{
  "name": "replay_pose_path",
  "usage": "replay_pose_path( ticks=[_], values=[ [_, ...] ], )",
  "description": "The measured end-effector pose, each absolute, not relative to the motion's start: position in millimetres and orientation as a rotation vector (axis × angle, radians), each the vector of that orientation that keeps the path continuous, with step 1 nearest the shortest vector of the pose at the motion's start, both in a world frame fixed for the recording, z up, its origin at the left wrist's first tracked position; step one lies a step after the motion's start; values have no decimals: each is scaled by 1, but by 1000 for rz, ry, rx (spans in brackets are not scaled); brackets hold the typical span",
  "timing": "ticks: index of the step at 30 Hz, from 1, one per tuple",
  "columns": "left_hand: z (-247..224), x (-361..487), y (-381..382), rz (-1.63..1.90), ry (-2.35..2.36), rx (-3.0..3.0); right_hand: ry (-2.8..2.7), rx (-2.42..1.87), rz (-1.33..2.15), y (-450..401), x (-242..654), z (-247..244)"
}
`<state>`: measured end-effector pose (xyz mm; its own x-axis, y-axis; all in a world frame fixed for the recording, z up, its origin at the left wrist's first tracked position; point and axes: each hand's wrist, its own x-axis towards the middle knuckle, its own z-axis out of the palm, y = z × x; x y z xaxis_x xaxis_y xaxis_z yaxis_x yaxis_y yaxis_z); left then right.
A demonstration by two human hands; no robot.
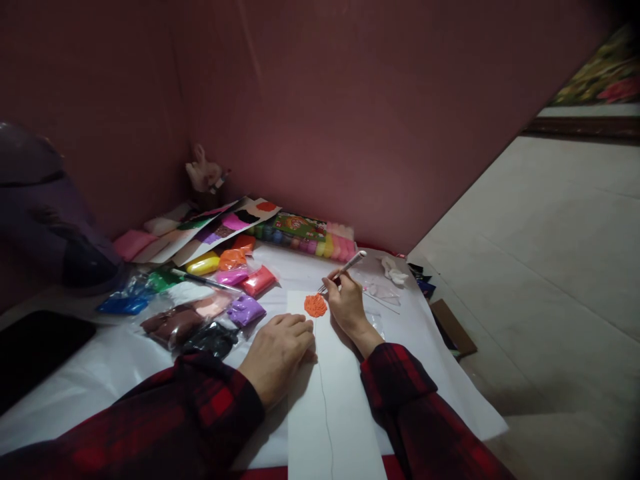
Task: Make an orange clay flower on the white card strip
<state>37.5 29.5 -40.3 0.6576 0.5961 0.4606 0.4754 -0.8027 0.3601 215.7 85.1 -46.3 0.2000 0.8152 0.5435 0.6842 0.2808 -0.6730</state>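
A long white paper strip [345, 413] lies lengthwise before me, with a thin wavy line drawn down it. Near its far end sits a rough-textured round patch of orange clay [315, 305]. My right hand [346, 303] pinches a slim fork-like tool [354, 263] with a pale handle; its thin prongs are at the upper right edge of the orange patch. Flat on the strip's left side rests my left hand [283, 350], fingers stretched forward just below the patch, holding nothing.
Bagged coloured clay, including a purple packet [247, 311] and a black one [213, 339], crowds the left side. Behind are painted sample cards [230, 230] and a clay box [305, 233]. A dark flat object [43, 353] lies far left; crumpled white material [393, 271] sits right.
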Motion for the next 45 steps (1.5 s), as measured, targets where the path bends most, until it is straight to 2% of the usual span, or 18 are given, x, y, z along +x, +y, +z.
replay_pose_path(
  ticks=[23, 31, 38, 45],
  values=[
    [-42, 37, 29, 820, 888, 2638, -1379, -1427, 124, 78, 217, -38],
    [-35, 33, 37, 1378, 947, 2226, -1692, -1163, 412, 44, 193, -19],
    [-24, 33, 39, 1324, 881, 1762, -2033, -1048, 148, 32, 182, -12],
    [-13, 31, 46, 1343, 913, 1500, -2031, -1004, 208, 30, 184, 1]
  ],
)
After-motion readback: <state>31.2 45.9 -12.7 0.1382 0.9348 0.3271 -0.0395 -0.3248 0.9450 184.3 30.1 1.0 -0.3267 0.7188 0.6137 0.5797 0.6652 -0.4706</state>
